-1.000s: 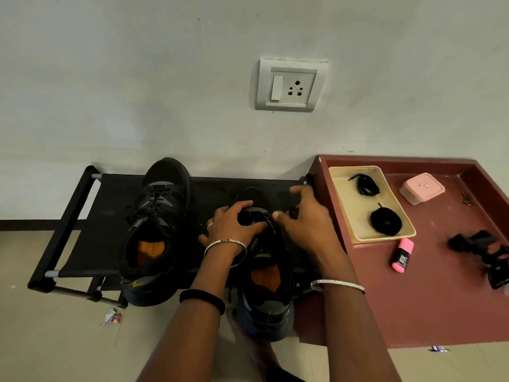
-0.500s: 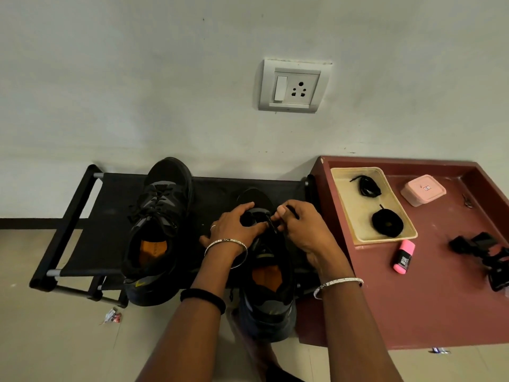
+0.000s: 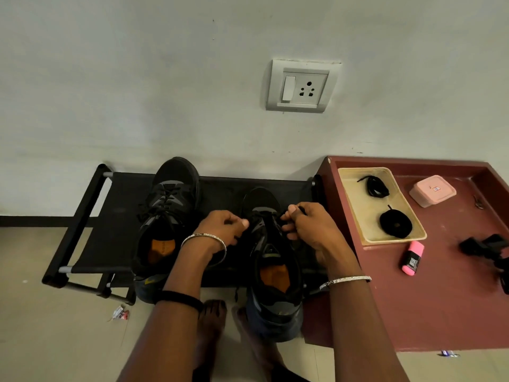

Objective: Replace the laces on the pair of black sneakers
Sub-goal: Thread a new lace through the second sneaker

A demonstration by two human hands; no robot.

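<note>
Head view showed the right hand (image 3: pixel 311 230) with fingers curled, its thumb and forefinger pinching the black lace (image 3: pixel 302 209) by its end, just above the eyelets. The left hand (image 3: pixel 223 230) was closed the same way at the other side of the tongue. It seemed to pinch the lace too, though black on black made that hard to read. Between the hands lay the near sneaker (image 3: pixel 275 274), and beside it on the rack (image 3: pixel 118 216) the far sneaker (image 3: pixel 170 205) stood fully laced. Two coiled laces (image 3: pixel 395 224) lay in the tray (image 3: pixel 358 213) on the red table (image 3: pixel 440 299), well apart from both hands. I judged the work early: one old lace was coming out, with the other shoe and both new laces left.
</note>
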